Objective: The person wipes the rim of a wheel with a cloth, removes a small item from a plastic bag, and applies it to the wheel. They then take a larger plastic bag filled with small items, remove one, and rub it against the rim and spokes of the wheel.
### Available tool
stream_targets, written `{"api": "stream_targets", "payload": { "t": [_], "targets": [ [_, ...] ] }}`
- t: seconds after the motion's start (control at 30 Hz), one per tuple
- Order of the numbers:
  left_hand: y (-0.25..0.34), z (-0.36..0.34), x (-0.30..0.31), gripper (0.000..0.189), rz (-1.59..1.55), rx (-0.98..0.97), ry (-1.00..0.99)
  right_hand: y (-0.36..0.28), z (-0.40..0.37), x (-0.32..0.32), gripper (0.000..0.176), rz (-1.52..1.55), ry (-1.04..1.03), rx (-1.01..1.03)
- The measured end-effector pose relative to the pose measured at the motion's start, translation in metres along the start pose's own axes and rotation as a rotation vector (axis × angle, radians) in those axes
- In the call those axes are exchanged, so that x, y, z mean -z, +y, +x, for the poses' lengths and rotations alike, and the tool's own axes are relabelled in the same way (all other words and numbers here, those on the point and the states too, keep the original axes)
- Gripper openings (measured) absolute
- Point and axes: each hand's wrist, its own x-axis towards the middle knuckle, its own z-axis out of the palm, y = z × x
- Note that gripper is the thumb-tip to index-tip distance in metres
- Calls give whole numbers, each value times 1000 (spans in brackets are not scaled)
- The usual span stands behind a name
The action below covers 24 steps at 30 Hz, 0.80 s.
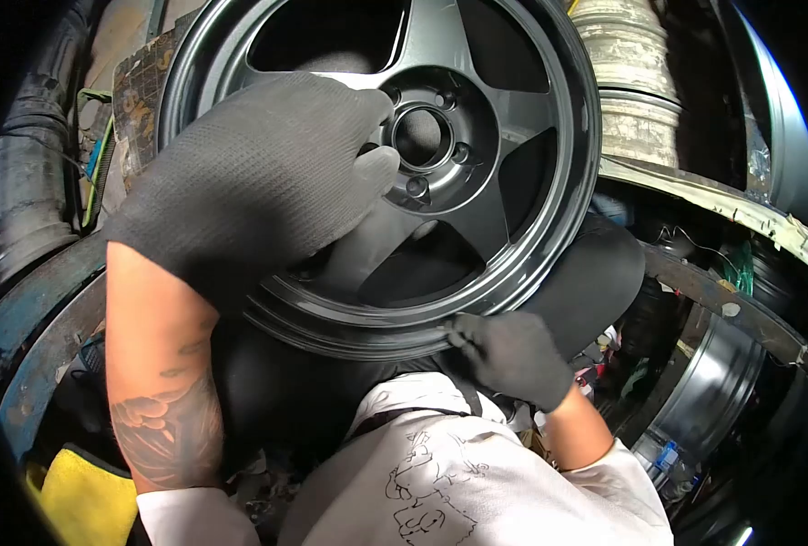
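Observation:
A dark grey, glossy spoked car wheel rim [490, 214] leans face up across my lap. My left hand [276, 173], in a black knit glove, lies over the rim's left spoke. Its thumb and curled forefinger reach the edge of the hub [477, 118], beside the bolt holes; whatever is under the palm is hidden. Down at the near edge, my right hand [513, 355], also gloved in black, is closed with its fingertips on the rim's outer lip.
A stack of pale, worn rims [627, 82] stands at the upper right. A silver rim [709, 387] lies at the lower right, below a rusty metal bar [731, 296]. More dark rims [26, 182] are on the left. A yellow cloth [85, 500] is at the lower left.

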Motion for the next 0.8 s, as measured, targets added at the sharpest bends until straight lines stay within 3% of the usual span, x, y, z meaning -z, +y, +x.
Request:
{"api": "stream_targets", "payload": {
  "t": [0.1,0.13,0.23,0.3,0.37,0.47,0.57,0.63,0.7,0.8],
  "targets": [
    [8,2,1,35,-20,31,50,0,-11,18,22,208,280,0],
    [10,2,1,35,-21,40,78,-4,-7,12,27,262,511,135],
    [4,4,3,35,-69,53,-47,-8,8,-19,35,265,537,189],
    [-1,6,2,34,-24,5,-38,-11,12,-58,50,189,370,194],
    [-4,6,-1,33,-46,-12,-17,-36,15,-75,62,219,514,363],
    [-1,9,-4,31,-124,-14,1,-55,14,-73,71,229,367,347],
    [-1,6,-2,30,-92,3,-37,-24,12,-68,70,231,411,407],
    [1,4,-4,30,-77,2,-72,-10,4,-39,70,103,97,214],
    [7,3,-3,28,-3,-105,-133,5,-2,-43,46,74,268,263],
    [16,10,-5,25,-8,-26,-239,-16,3,-61,66,107,322,324]
  ]
}}
